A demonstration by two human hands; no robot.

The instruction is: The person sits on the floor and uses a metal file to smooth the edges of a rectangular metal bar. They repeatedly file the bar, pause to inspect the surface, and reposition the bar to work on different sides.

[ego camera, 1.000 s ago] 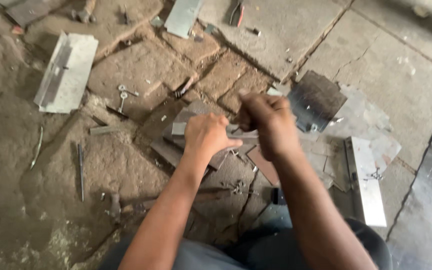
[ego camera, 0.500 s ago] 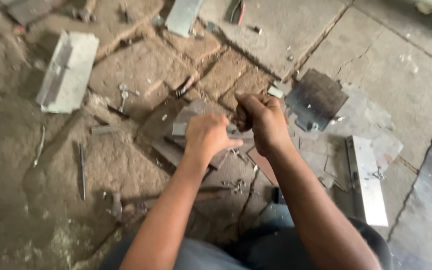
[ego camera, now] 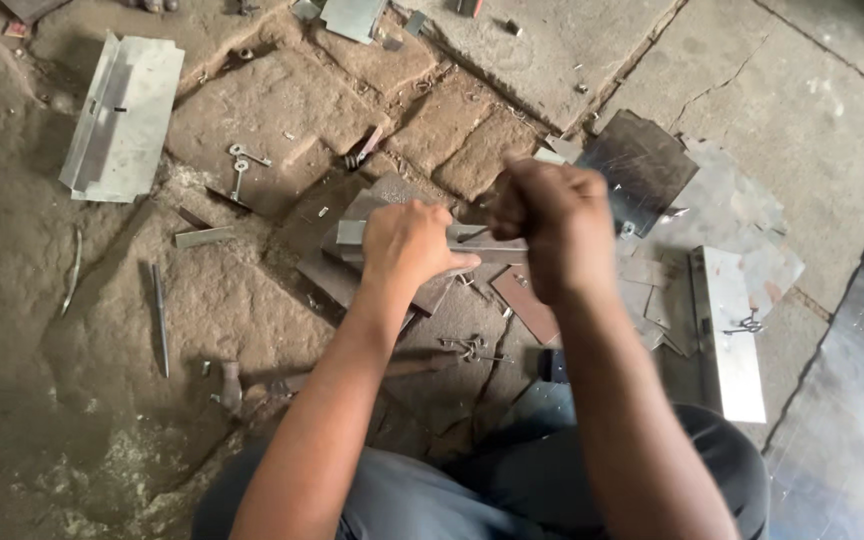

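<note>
Grey sheet metal lies scattered over the rough stone floor (ego camera: 252,120), and the work sits at the centre of it. The left hand (ego camera: 407,245) presses down, fingers curled, on a narrow metal strip (ego camera: 487,243) that rests across a darker plate (ego camera: 352,270) on the floor. The right hand (ego camera: 552,235) is clenched in a fist just beside it, above the strip's far end; it seems to grip a tool, but the fingers hide whatever is inside and I cannot tell what it is.

A folded metal channel (ego camera: 122,115) lies well apart at the upper left, another folded piece (ego camera: 727,335) at the right, and a dark square sheet (ego camera: 637,170) just beyond the right hand. A hammer (ego camera: 232,385) lies near the left forearm, a thin rod (ego camera: 159,320) further left, and small hooks (ego camera: 242,165) sit on the stone.

To do this step well, I judge the strip should be held flat and steady against the plate, with the left fingertips kept clear of the spot where the right fist works, so that nothing slips on the uneven stone.
</note>
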